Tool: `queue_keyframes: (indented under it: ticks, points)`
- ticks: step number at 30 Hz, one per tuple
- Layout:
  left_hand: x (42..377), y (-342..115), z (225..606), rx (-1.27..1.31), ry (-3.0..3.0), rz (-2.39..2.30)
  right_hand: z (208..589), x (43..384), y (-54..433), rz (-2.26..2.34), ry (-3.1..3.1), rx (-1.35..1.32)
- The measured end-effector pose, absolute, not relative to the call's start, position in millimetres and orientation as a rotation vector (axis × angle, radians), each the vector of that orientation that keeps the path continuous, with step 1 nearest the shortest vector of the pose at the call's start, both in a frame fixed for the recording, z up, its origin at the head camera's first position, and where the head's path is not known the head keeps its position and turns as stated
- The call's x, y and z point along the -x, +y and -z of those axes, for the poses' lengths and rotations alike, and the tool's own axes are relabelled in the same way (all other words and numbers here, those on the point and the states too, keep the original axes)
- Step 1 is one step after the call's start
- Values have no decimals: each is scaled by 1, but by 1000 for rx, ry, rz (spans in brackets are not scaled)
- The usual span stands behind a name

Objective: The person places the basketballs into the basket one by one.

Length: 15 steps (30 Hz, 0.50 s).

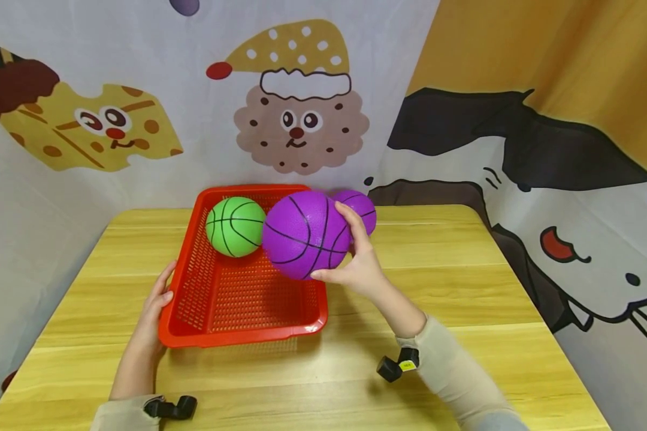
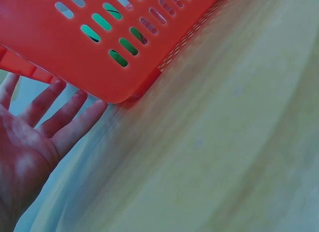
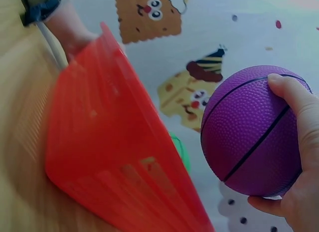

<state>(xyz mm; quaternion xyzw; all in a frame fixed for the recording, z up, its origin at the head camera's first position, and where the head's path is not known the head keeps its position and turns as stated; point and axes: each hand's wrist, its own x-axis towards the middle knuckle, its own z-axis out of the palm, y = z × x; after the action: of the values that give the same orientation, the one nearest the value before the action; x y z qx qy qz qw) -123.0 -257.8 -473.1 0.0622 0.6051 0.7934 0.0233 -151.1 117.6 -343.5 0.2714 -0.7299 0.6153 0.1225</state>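
Purple ball (image 1: pixel 304 235) held by the right hand (image 1: pixel 362 261) above the right rim of a red basket (image 1: pixel 248 337). The ball is gripped from its right side, the thumb and fingers spread wide and curved over its surface; in the right wrist view it is seen apart from the rim. The left hand (image 1: pixel 153 305) is laid at the basket's left rim — its fingers extended and parted, with fingertips touching the rim, as shown in the left wrist view. A green ball (image 1: pixel 234 227) is contained in the basket's far left corner. The basket is set left of centre on a wooden table (image 1: pixel 437 287), toward the far edge, where a second purple ball (image 1: pixel 362 208) — partly hidden — is placed beyond the right hand.
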Motion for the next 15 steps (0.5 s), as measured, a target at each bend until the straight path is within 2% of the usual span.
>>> queue_keyframes:
  ticks: [10,15]
  points:
    - [125,-259,476,-203,1875,-2459,378,167,86,-1766,-2218,-965]
    - [125,-260,476,-233,1862,-2461,383,170,70,-1680,-2323,-1025]
